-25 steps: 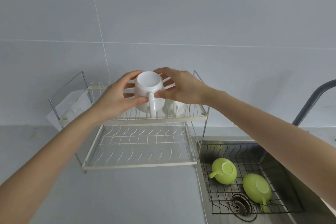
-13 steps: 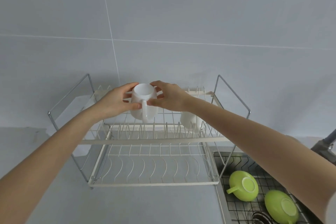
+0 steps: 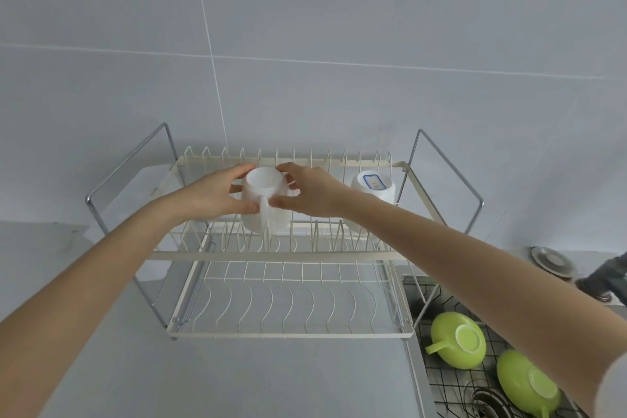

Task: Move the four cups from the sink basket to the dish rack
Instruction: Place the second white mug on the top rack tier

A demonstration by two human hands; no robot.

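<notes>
A white cup (image 3: pixel 264 204) is upside down on the top tier of the cream two-tier dish rack (image 3: pixel 271 255), its handle facing me. My left hand (image 3: pixel 217 195) holds its left side and my right hand (image 3: pixel 310 192) its right side. A second white cup (image 3: pixel 373 188) with a blue-edged label on its base stands inverted at the right end of the same tier. Two green cups (image 3: pixel 458 344) (image 3: pixel 526 383) lie upside down in the wire sink basket (image 3: pixel 441 380) at the lower right.
The rack's lower tier (image 3: pixel 288 309) holds nothing. A grey counter (image 3: pixel 237 380) lies in front of the rack, with a tiled wall behind. The sink drain (image 3: pixel 485 402) shows under the basket. A round metal lid (image 3: pixel 551 260) and the dark faucet base (image 3: pixel 607 276) are at far right.
The view has shifted closer and higher over the rack. Both hands have lowered the white cup down onto the top tier's wires.
</notes>
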